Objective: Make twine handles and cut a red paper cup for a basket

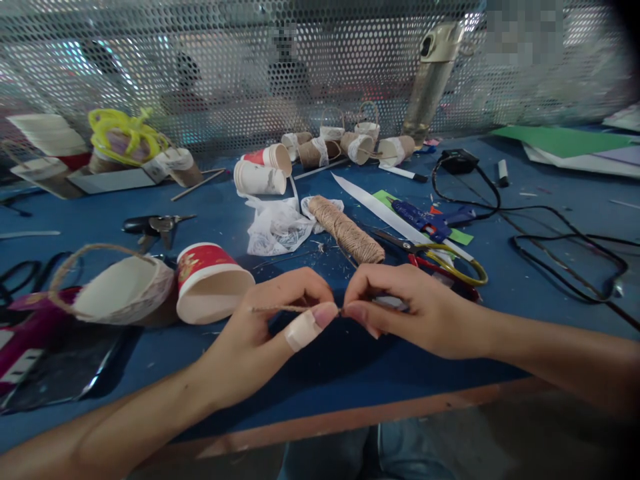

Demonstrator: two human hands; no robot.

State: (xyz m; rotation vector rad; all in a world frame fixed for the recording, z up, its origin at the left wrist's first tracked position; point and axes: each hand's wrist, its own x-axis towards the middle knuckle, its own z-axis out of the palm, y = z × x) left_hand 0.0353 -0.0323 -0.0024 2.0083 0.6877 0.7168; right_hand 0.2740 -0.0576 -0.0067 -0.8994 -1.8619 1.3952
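Note:
Near the table's front edge, my left hand (280,327) pinches a short piece of jute twine (280,309) between thumb and forefinger; white tape wraps its thumb. Fingertip to fingertip with it, my right hand (410,310) is closed in a pinch at the twine's other end, which its fingers mostly hide. Just beyond lies a roll of jute twine (347,230). To the left, a red and white paper cup (213,283) rests on its side beside a lace-trimmed cup with a twine handle (125,287). Yellow-handled scissors (455,260) lie beyond my right hand.
White lace (277,227) lies behind my hands. A blue glue gun (435,217) with a black cable (560,230) is at right. Keys (163,227) and a phone (70,367) lie left. Several small cups (357,147) and a bottle (433,83) stand by the mesh screen (225,87).

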